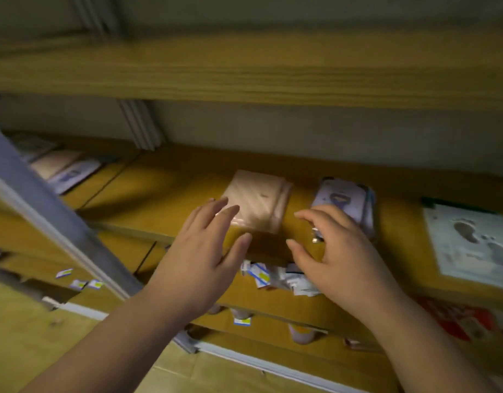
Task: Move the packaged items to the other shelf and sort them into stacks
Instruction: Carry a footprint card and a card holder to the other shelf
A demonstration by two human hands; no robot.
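A stack of pale pink flat packets (258,199) lies on the wooden shelf (165,191) in the middle of the view. Just right of it stands a stack of lilac-white packets (343,198). My left hand (207,251) hovers with straight fingers spread over the near left corner of the pink stack; its fingertips reach the clear wrapper edge. My right hand (329,251) has loosely bent fingers over the near end of the lilac stack and holds nothing that I can make out. The picture is blurred.
A white packet with a footprint picture (471,242) lies at the right on the shelf. More packets (66,168) sit at the far left. Several small blue-white packets (275,276) fill the shelf below. A grey metal upright (54,217) slants across the left.
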